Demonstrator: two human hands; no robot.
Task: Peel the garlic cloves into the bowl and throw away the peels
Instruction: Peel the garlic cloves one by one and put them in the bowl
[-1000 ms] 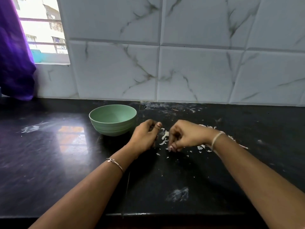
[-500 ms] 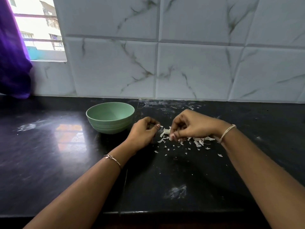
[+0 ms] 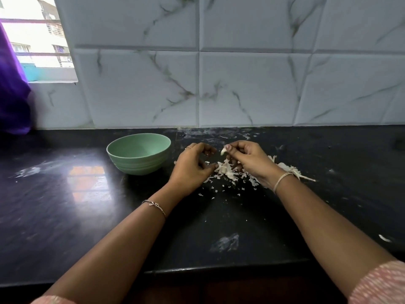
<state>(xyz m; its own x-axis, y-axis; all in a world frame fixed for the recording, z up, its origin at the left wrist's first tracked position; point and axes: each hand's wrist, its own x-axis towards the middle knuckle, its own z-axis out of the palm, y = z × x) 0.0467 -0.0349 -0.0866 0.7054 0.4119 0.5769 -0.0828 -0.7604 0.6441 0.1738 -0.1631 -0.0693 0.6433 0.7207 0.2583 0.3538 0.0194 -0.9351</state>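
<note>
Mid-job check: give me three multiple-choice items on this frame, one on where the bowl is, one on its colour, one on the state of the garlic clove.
1. The bowl is:
A. held up in a hand
B. on the counter, left of the left hand
C. at the counter's front edge

2. The bowl is:
A. green
B. white
C. red

3. The garlic clove is:
A. in the bowl
B. lying loose on the counter
C. pinched in the right hand

Answers:
1 B: it sits on the dark counter left of that hand.
2 A: its wall is pale green.
3 C: it shows white at the right hand's fingertips, above the peels.
</note>
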